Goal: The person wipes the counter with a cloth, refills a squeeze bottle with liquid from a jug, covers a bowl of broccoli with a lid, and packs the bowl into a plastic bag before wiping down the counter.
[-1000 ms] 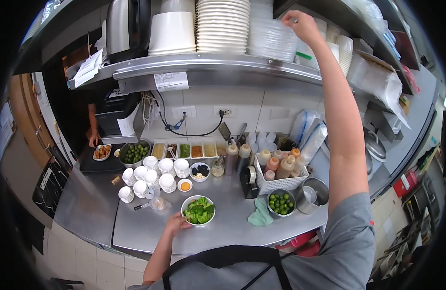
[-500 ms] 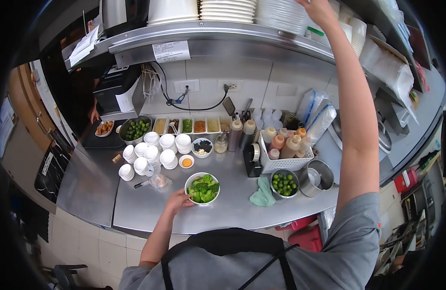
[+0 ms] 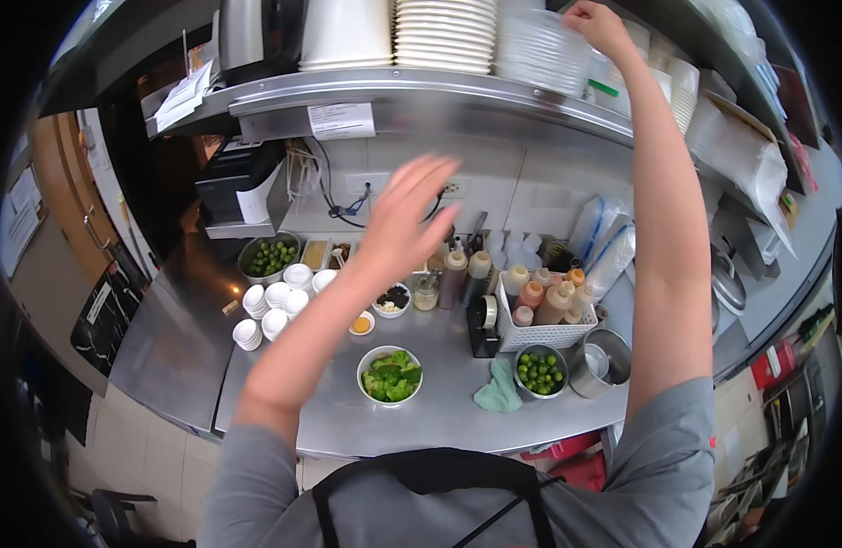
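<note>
Both hands raised, right fingers (image 3: 593, 16) touching lid stack (image 3: 542, 50)

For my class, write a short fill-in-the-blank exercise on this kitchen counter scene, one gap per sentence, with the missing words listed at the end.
1. The right hand reaches up to a stack of clear plastic lids on the ____.
2. The white bowl on the counter holds ____.
3. The left hand is raised in the air, fingers spread, and holds ____.
4. The green cloth lies between the white bowl and a metal bowl of small green ____.

Missing words: shelf; broccoli; nothing; limes
</note>
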Tool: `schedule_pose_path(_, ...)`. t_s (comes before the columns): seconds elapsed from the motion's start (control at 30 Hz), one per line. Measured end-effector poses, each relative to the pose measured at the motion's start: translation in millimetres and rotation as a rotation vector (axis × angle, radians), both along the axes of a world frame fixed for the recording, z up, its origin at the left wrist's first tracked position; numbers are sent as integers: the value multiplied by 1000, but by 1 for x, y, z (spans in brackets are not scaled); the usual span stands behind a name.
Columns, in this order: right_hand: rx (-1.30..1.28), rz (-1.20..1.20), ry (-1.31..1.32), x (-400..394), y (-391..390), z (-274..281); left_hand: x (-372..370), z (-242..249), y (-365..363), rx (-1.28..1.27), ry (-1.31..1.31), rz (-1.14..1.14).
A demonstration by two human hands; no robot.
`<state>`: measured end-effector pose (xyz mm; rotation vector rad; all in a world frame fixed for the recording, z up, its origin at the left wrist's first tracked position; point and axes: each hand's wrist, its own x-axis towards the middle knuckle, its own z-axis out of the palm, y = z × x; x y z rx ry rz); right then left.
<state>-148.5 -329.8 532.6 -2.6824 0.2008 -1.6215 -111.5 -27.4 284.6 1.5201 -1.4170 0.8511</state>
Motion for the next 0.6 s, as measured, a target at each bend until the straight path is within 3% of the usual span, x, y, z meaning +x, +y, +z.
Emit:
schedule_pose_path(0.13, 24, 42, -27, -4, 1, -9, 17, 103, -99, -287, -601, 43)
schedule_pose_path(0.23, -37, 68, -52, -3, -8, -10, 31, 147, -152, -240, -562, 118)
schedule_pose_path(0.33, 90, 76, -121, 0, -17, -6, 36, 155, -170, -230, -510, 106)
schedule_pose_path(0.43, 394, 249, -241, 2, -37, 3, 26, 155, -166, -181, -507, 200)
schedule_pose_path(0.47, 395, 250, -236, 1, -38, 3, 22, 158, -164, -185, -461, 165)
schedule_pose_path(0.53, 266, 200, -599, -1, -37, 3, 17, 165, -157, -189, -409, 135)
schedule_pose_path(0.6, 203, 195, -641, -15, -8, -10, 15, 167, -149, 75, -361, 154)
